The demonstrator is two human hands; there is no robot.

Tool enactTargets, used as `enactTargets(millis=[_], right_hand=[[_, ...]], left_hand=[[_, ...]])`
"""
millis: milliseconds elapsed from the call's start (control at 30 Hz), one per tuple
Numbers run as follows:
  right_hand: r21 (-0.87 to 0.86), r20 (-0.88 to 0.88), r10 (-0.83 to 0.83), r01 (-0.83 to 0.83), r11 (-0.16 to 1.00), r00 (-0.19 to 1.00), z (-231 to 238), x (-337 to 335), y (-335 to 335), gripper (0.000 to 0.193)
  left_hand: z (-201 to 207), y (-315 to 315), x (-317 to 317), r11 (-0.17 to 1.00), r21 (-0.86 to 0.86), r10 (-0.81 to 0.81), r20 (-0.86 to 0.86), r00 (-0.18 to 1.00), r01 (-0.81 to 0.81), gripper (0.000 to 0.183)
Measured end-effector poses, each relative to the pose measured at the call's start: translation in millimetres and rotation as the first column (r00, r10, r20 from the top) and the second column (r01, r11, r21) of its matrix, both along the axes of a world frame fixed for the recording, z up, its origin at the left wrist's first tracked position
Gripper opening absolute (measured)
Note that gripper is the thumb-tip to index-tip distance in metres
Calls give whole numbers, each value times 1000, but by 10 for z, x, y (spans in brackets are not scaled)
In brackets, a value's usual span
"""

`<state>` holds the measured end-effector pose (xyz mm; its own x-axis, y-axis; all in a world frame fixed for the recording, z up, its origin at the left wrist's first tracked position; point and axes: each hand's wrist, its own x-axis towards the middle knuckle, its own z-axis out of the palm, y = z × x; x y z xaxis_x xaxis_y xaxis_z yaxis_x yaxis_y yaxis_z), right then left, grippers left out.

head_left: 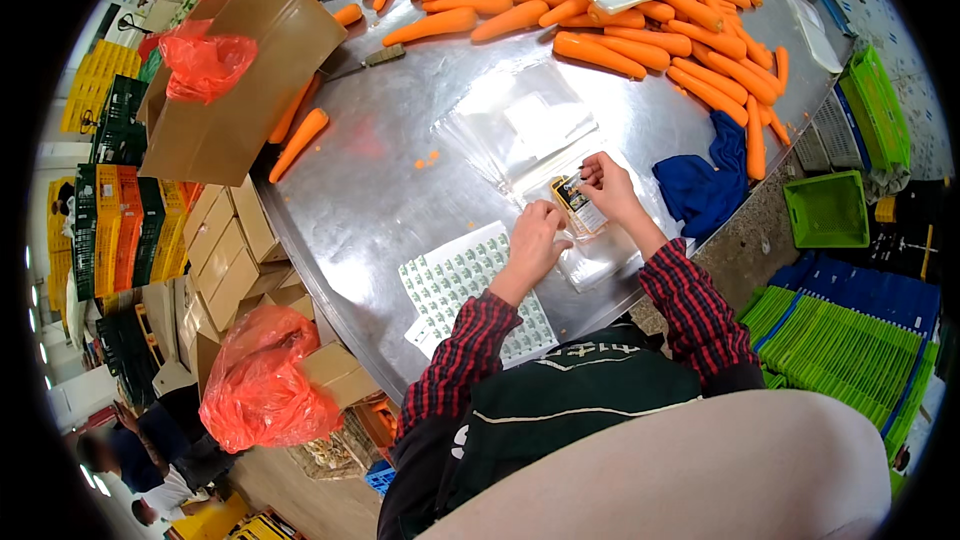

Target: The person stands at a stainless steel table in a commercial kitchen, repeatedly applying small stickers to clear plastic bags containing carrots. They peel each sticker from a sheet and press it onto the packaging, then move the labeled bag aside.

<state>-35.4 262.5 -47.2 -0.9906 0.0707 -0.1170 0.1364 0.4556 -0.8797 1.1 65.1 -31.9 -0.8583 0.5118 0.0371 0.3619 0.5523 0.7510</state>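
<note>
While both forearms, in red-and-black plaid sleeves (462,352), reach up from the lower part of the frame and converge near its centre, the person's hands meet over a small clear plastic bag with a yellow-and-black printed panel (578,206), lying on the steel table (340,225) just right of centre. The left hand (537,245) slants up and to the right, back uppermost, its fingers bent toward the bag's left edge and its thumb pointing right along the lower side; whether they grip the film cannot be told. The right hand (614,192) slants up and to the left, wrist lower than the knuckles, fingers curled with their tips drawn close together by the bag's upper right corner; a firm pinch there cannot be made out. More clear plastic bags (478,143) spread above the hands, toward the upper centre. Sheets of green-printed stickers (465,285) lie left of the left hand, and a crumpled dark blue cloth (708,178) right of the right one. Loose carrots (705,90) fill the table's far side, across the upper centre and upper right.
</note>
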Motion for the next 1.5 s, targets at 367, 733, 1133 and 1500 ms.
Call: enactTargets(millis=[367,733,1133,1500], right_hand=[[-11,-474,-339,380,925,812,741,-182,393,6],[242,-320,500,-441,864,805,403,-47,-1494,23],[148,-285,623,-608,780,729,708,46,-1596,28],[286,-587,603,-559,778,540,1356,164,-1878,16]], left_hand=[[85,-165,-310,946,181,191,363,912,-270,17],[277,-1896,-537,703,300,549,348,760,-645,30],[440,-2311,333,761,250,345,626,700,-599,11],[1138,-1939,486,748,325,277,640,717,-579,21]])
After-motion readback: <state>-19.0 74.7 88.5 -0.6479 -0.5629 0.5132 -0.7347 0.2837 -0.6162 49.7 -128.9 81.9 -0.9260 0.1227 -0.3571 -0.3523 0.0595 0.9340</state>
